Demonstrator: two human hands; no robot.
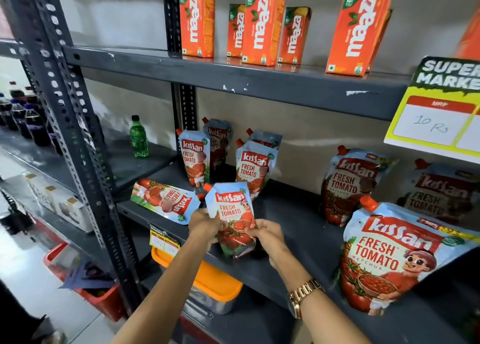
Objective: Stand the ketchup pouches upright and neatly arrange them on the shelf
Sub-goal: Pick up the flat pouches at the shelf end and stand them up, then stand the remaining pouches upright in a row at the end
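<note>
Both hands grip 1 small ketchup pouch (232, 220) near-upright above front edge of dark shelf (298, 239), orange cap up-left. Left hand (204, 225) fingers curled closed on pouch's left edge; right hand (265, 233) pinches lower right edge, gold watch (302, 298) on wrist. Big pouch (389, 263) stands at right front. Left of held pouch, 1 fallen pouch (165, 200) lies flat. Behind, 4 small pouches (255, 168) upright in 2 pairs; 2 big pouches (349, 185) at wall. Upper shelf: orange juice cartons (259, 24).

held pouch (232, 219) upright, another pouch (165, 200) flat
</note>
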